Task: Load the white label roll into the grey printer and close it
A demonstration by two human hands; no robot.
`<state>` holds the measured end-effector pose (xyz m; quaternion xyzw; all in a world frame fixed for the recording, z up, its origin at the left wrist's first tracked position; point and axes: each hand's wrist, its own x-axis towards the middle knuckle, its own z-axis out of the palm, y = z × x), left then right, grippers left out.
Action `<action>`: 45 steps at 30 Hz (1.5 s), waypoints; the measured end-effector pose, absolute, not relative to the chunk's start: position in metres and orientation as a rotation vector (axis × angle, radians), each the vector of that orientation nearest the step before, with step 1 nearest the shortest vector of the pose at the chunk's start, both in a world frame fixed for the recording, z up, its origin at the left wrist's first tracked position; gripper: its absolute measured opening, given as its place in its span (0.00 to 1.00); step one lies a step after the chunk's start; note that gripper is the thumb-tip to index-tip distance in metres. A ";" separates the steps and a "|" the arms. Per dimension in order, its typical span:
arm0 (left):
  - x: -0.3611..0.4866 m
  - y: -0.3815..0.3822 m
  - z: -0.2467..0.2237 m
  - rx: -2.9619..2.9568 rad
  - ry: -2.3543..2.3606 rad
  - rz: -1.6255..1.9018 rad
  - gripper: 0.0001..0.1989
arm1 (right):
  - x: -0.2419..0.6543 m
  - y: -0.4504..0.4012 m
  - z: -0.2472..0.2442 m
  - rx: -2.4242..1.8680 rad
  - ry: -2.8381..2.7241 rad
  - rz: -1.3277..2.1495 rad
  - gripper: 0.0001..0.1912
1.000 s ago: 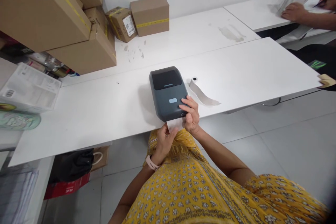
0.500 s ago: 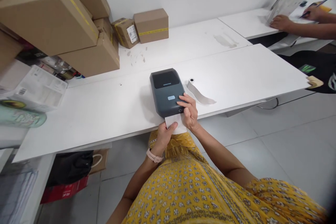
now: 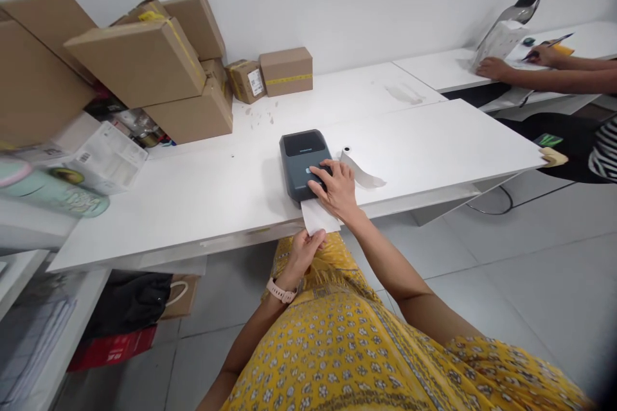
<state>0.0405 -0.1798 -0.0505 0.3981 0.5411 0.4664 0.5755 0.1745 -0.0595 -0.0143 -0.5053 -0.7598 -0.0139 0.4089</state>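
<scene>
A dark grey label printer [image 3: 297, 170] sits near the front edge of the white table. From its front end a strip of white paper [image 3: 317, 217] hangs over the edge toward me. My left hand [image 3: 304, 249] pinches the strip's lower end between thumb and finger. Resting on the printer's top at its front right is my right hand [image 3: 338, 188], fingers spread, with the fingertips by the pale button [image 3: 309, 171]. Right of the printer, a small paper roll [image 3: 347, 153] stands with its loose tail [image 3: 369, 178] trailing across the table.
Cardboard boxes [image 3: 139, 64] are stacked at the left back, with two smaller ones [image 3: 286, 72] against the wall. A mint-green bottle [image 3: 72, 191] lies at the left. Another person's hands [image 3: 542, 54] hold a pen and a package at the far right table.
My right hand has moved from the printer's front right corner up onto its top. More of the paper strip shows, its end still pinched by my left hand. The view has shifted slightly.
</scene>
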 end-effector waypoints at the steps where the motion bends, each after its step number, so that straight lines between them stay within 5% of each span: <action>1: 0.040 -0.182 -0.050 0.937 1.265 1.096 0.23 | 0.175 -0.059 -0.013 -1.258 -1.938 -0.063 0.20; 14: 0.019 -0.177 -0.058 1.022 1.421 1.449 0.20 | 0.177 -0.048 -0.023 -1.077 -1.949 0.105 0.25; 20: 0.007 -0.131 -0.042 1.308 1.424 1.502 0.36 | 0.177 -0.060 -0.043 -1.006 -1.507 0.476 0.31; 26: 0.020 -0.110 -0.052 1.267 1.385 1.520 0.40 | 0.188 -0.072 -0.055 -1.057 -1.229 0.841 0.40; 45: 0.048 -0.098 -0.086 0.995 1.194 1.833 0.34 | 0.169 -0.073 -0.079 -1.067 -0.994 0.857 0.35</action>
